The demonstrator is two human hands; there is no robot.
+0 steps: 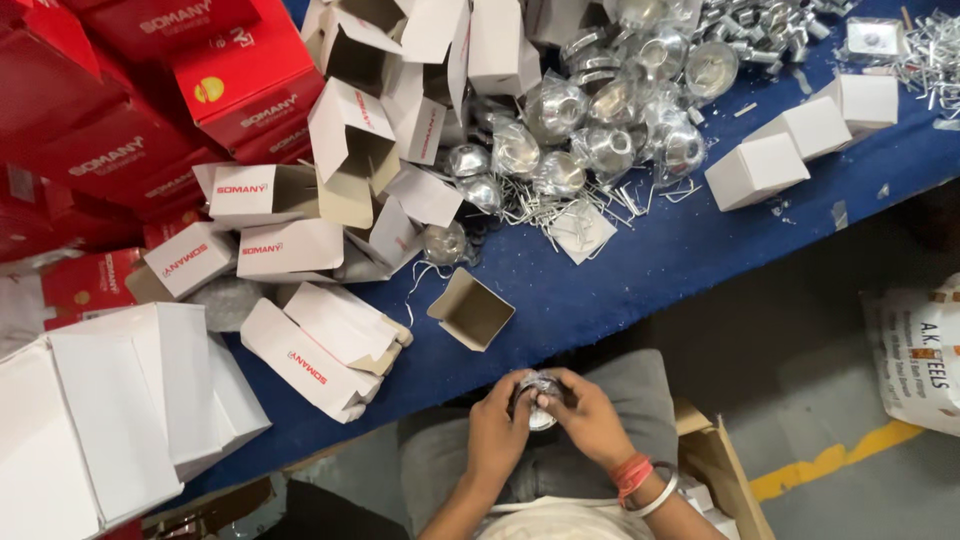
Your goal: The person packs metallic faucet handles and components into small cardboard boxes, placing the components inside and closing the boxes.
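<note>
Both hands are close together over the person's lap, near the bottom of the view. The left hand (497, 425) and the right hand (590, 415) are both closed around one small shiny metal part (540, 400) in a clear plastic wrap, and the fingers curl over it so most of it is hidden. The part is held just off the near edge of the blue tabletop (620, 280), not resting on it. On the right wrist there is a red thread and a silver bangle (660, 495). Right in front of the hands, on the tabletop, one small open box (470, 310) lies empty with its brown inside showing. To the left lie many more white boxes (300, 250) with flaps open, tipped this way and that, and they look empty too. Far up in the middle sits a big pile of wrapped shiny parts (610, 130), with loose little metal bits around it. Three closed white boxes (800, 140) sit in a row at the far right, and they look done. Red cartons (130, 120) are stacked at the far left. So a few boxes seem packed, but the big pile and the many open boxes show that most is left to do.
</note>
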